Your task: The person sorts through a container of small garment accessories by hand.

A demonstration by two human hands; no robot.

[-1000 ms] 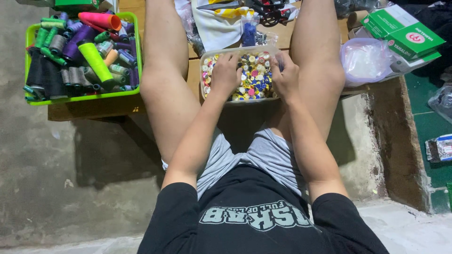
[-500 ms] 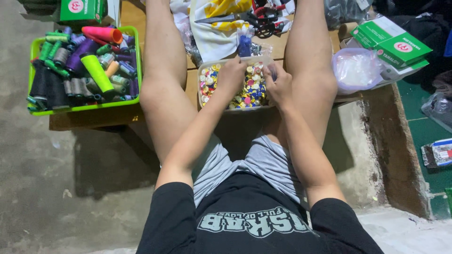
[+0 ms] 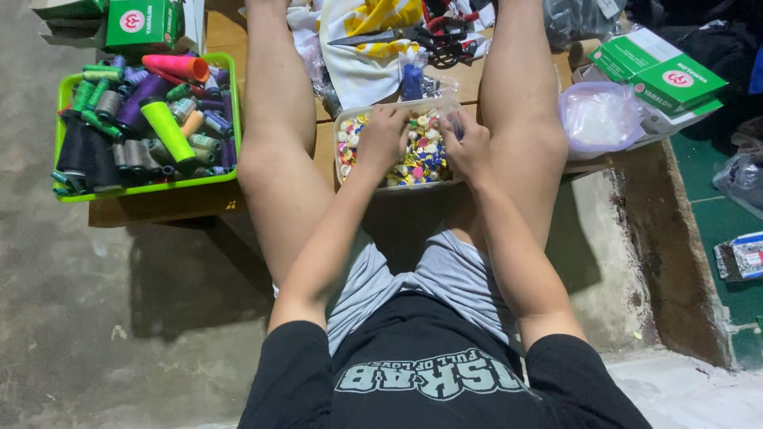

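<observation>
A clear plastic tub point(image 3: 343, 119) full of mixed coloured buttons point(image 3: 421, 155) sits between my knees on a wooden board. My left hand point(image 3: 383, 137) rests in the tub, fingers curled down among the buttons. Beside it, my right hand point(image 3: 467, 144) is also in the tub with fingers bent into the pile. Whether either hand pinches a button is hidden by the fingers.
A green tray point(image 3: 67, 89) of thread spools stands at the left. Green boxes point(image 3: 660, 75) and a clear plastic bag point(image 3: 600, 117) lie at the right. Scissors point(image 3: 389, 36) and yellow-white cloth point(image 3: 369, 48) lie beyond the tub. Bare concrete floor point(image 3: 119, 318) lies below left.
The view has shifted slightly. Both hands have stayed in the button tub, with the fingers moving a little among the buttons.
</observation>
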